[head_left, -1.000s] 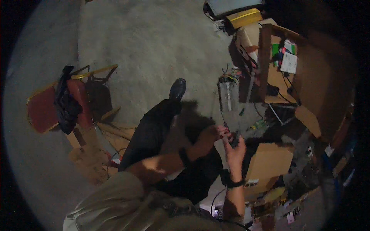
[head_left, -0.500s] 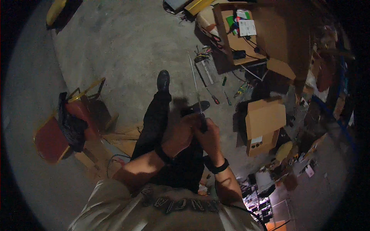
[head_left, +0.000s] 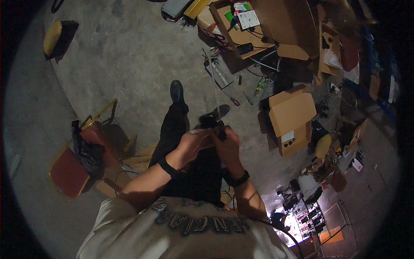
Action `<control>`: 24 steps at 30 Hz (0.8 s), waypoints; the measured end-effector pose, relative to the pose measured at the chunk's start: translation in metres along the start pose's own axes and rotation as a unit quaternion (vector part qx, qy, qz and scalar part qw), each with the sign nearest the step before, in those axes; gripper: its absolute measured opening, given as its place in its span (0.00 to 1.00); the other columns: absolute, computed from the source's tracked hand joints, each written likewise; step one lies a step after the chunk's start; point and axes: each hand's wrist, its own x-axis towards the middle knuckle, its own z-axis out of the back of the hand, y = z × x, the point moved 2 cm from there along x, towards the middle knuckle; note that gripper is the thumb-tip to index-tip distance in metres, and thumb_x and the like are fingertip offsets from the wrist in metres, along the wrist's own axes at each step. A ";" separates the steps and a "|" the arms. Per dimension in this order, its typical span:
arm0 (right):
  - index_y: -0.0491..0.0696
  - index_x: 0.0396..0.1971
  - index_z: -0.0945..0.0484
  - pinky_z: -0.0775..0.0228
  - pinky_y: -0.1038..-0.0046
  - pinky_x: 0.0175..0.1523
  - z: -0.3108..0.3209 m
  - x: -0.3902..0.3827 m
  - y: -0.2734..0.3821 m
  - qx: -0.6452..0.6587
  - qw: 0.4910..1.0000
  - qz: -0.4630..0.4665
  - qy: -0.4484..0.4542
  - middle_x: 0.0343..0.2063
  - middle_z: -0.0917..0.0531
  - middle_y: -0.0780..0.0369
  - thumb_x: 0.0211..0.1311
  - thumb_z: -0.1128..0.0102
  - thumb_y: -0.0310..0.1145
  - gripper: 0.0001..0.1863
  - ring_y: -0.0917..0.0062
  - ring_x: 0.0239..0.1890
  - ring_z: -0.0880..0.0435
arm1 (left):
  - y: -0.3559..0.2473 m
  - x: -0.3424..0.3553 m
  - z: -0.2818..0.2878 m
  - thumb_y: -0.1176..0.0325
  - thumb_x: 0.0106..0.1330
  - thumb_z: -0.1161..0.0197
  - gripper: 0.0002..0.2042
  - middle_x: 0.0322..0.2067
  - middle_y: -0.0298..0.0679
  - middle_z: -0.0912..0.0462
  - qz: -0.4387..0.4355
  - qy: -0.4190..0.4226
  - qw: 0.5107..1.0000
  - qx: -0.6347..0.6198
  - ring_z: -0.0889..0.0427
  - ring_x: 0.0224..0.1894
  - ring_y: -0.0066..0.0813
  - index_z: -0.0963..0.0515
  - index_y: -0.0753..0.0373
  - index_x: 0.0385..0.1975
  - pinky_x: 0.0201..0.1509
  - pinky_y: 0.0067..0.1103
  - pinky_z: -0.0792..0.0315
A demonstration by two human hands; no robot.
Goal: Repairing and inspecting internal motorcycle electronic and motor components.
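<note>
Close together over my lap, my left hand (head_left: 195, 141) and my right hand (head_left: 227, 146) meet with bent fingers. A small dark piece (head_left: 221, 129) is in my right fingers, and a long, thin pale strip (head_left: 216, 97) runs from it away from me; its exact kind is unclear. My left fingers are closed against the near end of that piece, but what they pinch is hidden. Beyond, on the concrete floor, lie a screwdriver with a red-and-black handle (head_left: 234, 101), a slimmer tool (head_left: 248, 98) and a flat grey panel (head_left: 219, 74) with coloured wires.
An open cardboard box (head_left: 295, 108) stands at the right. Farther off, a large carton (head_left: 280, 26) holds cables and small packages. A red-padded chair (head_left: 71, 172) with dark cloth lies at the left. My shoes (head_left: 176, 91) rest on the floor (head_left: 129, 56). Clutter and a lit rack fill the lower right.
The view has shifted, so the floor things sit farther left and the lit rack shows more. My hands stay together around the dark piece, with the left wrist slightly higher in view.
</note>
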 end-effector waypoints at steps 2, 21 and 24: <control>0.42 0.40 0.20 0.23 0.60 0.42 -0.001 -0.007 0.003 0.025 0.999 0.018 -0.022 0.34 0.15 0.51 0.61 0.32 0.34 0.12 0.56 0.37 0.14 | -0.006 -0.016 -0.007 0.66 0.75 0.44 0.12 0.42 0.42 0.15 0.000 -0.020 1.000 0.000 0.16 0.43 0.32 0.20 0.69 0.46 0.53 0.29 0.24; 0.40 0.35 0.23 0.29 0.63 0.36 0.043 -0.073 -0.102 -0.102 0.990 -0.074 0.065 0.27 0.17 0.53 0.60 0.32 0.40 0.17 0.63 0.30 0.18 | -0.044 -0.085 0.085 0.69 0.73 0.39 0.10 0.38 0.43 0.15 -0.114 -0.199 0.957 0.176 0.14 0.38 0.30 0.21 0.71 0.45 0.46 0.24 0.21; 0.40 0.35 0.22 0.30 0.62 0.33 0.069 -0.090 -0.182 -0.202 0.963 -0.132 0.119 0.26 0.17 0.53 0.62 0.34 0.42 0.18 0.65 0.27 0.19 | -0.038 -0.098 0.108 0.69 0.71 0.36 0.11 0.37 0.42 0.14 -0.157 -0.210 0.953 0.148 0.14 0.37 0.29 0.20 0.72 0.45 0.44 0.21 0.20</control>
